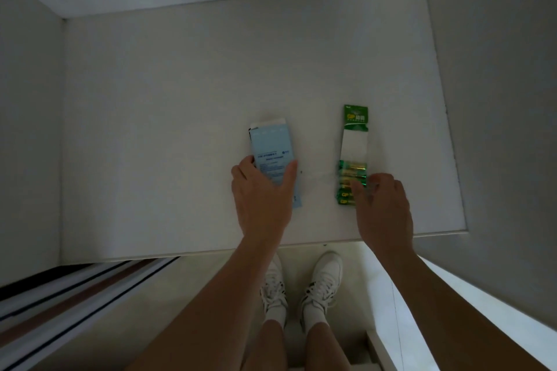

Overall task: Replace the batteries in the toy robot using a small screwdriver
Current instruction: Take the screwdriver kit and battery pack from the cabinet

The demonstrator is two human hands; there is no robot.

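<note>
While the person stands at the near edge of a white table (180, 99), both bare arms reach over it. Dim light; walls close on the left, right and far sides.

Head view only:
- Left hand (262, 190) lies on a pale blue box (269, 150), thumb on its right side, fingers over its left edge, spread around the lower half. Grasping it, as far as I can tell. Box lies flat, long side running away from the near edge, a white flap at its far end, small print on top too blurred to read.
- Right hand (382, 208) is on a green battery pack (354, 156), fingertips curled onto the batteries at its lower end. Whether they pinch the pack or only rest on it, I cannot tell.
- Pack lies flat, right of the box and apart from it, toward the right near part of the table; green header card at the far end, an emptied clear stretch in the middle.
- Below the table edge: white sneakers (301, 286) on a pale floor, a striped mat (60, 301) to the left.
- Toy robot and screwdriver: not seen.
</note>
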